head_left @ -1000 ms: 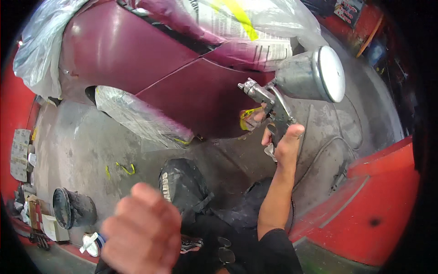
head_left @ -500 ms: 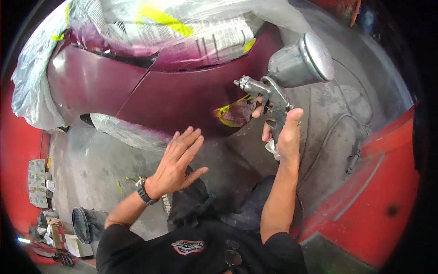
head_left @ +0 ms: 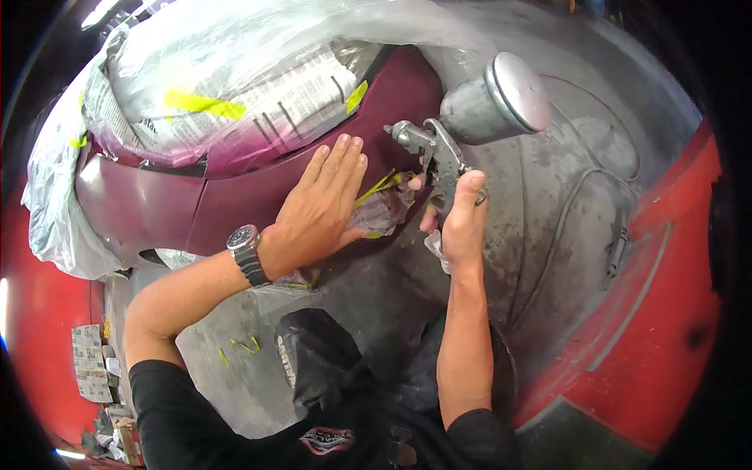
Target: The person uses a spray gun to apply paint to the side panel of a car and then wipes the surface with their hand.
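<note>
My right hand grips a metal spray gun by its handle, and its silver paint cup tilts up to the right. The nozzle points left, toward a dull maroon car body panel. A crumpled white piece of paper or cloth shows below the gun handle against my palm. My left hand, fingers stretched and held together, lies flat in front of the panel; whether it touches the surface I cannot tell. Behind its fingertips, newspaper masking with yellow-green tape covers the area above the panel.
Plastic sheeting drapes over the car's left end and top. A masked opening sits low on the panel. A hose curves over the grey floor at right, near a red wall. Tape scraps lie on the floor.
My left hand has moved up and forward, from above the floor to in front of the panel. The spray gun in my right hand has shifted slightly left in view as the camera turned.
</note>
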Demonstrator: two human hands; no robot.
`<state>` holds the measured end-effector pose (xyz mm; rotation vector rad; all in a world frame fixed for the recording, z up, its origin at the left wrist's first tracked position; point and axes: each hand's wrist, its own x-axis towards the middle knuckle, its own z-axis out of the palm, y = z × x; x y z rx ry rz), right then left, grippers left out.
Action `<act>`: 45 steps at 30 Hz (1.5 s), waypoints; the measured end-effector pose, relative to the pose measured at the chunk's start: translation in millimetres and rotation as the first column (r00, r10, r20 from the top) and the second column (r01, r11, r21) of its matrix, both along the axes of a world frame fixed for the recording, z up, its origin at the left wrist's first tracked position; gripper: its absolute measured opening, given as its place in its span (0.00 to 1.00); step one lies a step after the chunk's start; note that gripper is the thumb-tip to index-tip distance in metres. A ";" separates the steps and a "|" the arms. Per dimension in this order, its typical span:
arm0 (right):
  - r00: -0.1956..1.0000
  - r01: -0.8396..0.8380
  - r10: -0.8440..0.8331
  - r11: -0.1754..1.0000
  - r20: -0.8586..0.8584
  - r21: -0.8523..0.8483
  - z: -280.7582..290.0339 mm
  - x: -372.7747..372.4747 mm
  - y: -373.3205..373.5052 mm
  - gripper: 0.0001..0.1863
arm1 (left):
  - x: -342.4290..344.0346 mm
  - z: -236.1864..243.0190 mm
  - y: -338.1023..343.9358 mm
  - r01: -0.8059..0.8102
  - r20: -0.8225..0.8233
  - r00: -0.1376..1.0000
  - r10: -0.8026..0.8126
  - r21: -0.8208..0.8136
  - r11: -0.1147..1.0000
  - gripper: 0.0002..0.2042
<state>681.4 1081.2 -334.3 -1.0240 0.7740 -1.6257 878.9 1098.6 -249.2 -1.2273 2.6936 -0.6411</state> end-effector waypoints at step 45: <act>0.972 0.052 0.023 0.950 -0.235 0.308 -25.6 -63.0 -10.1 0.46 | -90.6 -71.3 -141.6 0.003 0.593 0.783 0.186 -0.304 0.953 0.46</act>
